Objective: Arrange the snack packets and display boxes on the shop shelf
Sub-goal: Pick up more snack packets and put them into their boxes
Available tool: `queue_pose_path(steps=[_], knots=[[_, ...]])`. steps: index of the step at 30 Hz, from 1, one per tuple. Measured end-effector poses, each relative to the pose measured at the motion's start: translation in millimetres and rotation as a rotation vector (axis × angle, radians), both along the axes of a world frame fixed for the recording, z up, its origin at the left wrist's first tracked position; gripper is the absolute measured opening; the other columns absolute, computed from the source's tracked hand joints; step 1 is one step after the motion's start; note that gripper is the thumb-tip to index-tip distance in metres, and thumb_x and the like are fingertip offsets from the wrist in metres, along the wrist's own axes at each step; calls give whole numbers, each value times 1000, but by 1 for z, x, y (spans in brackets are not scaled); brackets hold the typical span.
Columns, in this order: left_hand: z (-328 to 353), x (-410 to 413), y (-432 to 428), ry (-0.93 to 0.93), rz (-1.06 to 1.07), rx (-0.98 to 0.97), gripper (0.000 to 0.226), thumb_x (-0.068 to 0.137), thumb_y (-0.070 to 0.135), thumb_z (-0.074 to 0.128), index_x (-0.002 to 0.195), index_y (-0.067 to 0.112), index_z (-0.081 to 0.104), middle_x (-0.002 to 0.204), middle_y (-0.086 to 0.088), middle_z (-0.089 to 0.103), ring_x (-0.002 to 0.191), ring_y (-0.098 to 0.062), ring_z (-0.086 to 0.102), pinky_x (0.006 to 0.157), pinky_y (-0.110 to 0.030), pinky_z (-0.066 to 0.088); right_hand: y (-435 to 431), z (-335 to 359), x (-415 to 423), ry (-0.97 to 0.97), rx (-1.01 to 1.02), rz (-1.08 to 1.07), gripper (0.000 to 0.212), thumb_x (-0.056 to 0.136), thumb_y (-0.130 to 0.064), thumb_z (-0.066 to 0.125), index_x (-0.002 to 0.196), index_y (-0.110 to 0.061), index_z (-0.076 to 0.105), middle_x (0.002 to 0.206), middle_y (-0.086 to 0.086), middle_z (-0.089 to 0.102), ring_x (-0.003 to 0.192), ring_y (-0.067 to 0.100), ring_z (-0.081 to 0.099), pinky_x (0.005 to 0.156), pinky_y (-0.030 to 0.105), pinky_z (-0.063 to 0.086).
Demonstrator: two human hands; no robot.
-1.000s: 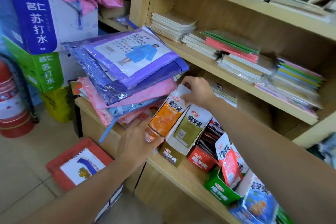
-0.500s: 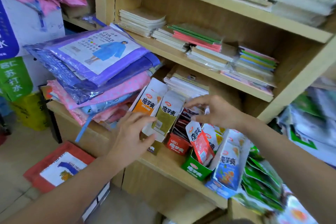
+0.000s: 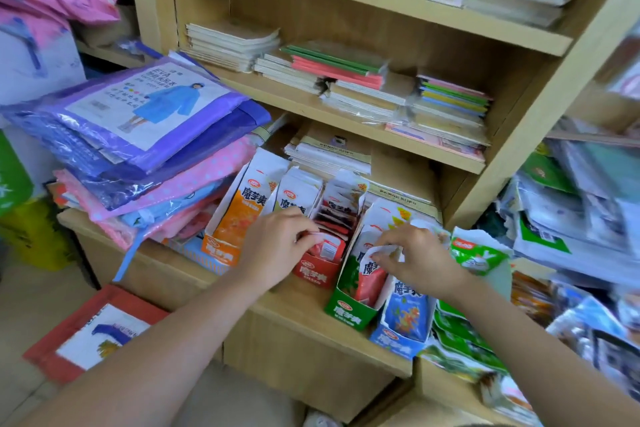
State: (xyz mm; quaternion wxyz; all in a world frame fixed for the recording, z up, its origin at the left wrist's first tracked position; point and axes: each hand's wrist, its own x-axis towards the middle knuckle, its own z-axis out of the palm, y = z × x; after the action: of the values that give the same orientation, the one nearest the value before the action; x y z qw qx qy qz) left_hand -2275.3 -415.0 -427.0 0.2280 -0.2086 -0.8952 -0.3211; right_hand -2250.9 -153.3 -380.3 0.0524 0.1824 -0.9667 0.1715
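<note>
A row of snack display boxes stands on the wooden shelf ledge [image 3: 304,308]: an orange box [image 3: 239,215], an olive box [image 3: 294,194] behind my left hand, a red box [image 3: 315,274], a green box [image 3: 349,308] and a blue box [image 3: 405,319]. My left hand [image 3: 277,246] pinches a small red packet [image 3: 327,248] at the top of the red box. My right hand [image 3: 415,260] pinches the white top edge of a red packet [image 3: 370,274] standing in the green box.
A stack of bagged raincoats [image 3: 145,135] lies left of the boxes. Notebooks [image 3: 332,80] fill the shelf above. Loose green snack bags [image 3: 478,253] and piled packets crowd the right. A red-framed packet [image 3: 93,333] lies on the floor.
My left hand moved from the olive box to the red box. My right hand came down from above the red box to the packet in the green box. The view shifted right.
</note>
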Motion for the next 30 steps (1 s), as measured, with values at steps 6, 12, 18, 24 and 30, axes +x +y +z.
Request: queue_pose_path(steps=[6,12,18,24,30], knots=[[0,-11,10,-50,-42,81,34,86,52,59,99,28,79,82,13,68,69,-3,63,63,-34,55,-32,6,0,-47,-261,-104,38,81,-33,79,116,-25,71,108,-13,70,102,4,63,85,18,46],[-6,-11,7,-3,-36,171,11,85,28,78,94,22,76,86,12,68,74,-1,65,68,-29,58,-66,-17,-16,172,-28,-168,26,78,-38,76,100,-25,76,85,-5,74,85,21,65,95,36,38],[-20,3,-1,214,-59,-77,10,81,29,80,86,22,75,82,12,67,81,-8,57,63,-32,54,-56,-30,-20,208,-169,-223,13,77,-36,76,73,-26,69,54,-8,59,57,19,53,88,40,44],[-43,14,-4,206,-157,-445,42,84,31,74,125,24,68,125,6,63,119,-23,50,97,-43,46,-51,-37,-18,248,-242,-207,4,82,-23,71,78,-21,71,50,-4,60,44,13,49,80,45,52],[-45,14,5,179,-35,-481,54,80,22,76,130,23,56,123,7,63,116,-22,46,91,-38,30,-51,-40,-21,344,-154,-228,3,82,-20,74,84,-19,72,51,-2,59,48,20,51,86,42,46]])
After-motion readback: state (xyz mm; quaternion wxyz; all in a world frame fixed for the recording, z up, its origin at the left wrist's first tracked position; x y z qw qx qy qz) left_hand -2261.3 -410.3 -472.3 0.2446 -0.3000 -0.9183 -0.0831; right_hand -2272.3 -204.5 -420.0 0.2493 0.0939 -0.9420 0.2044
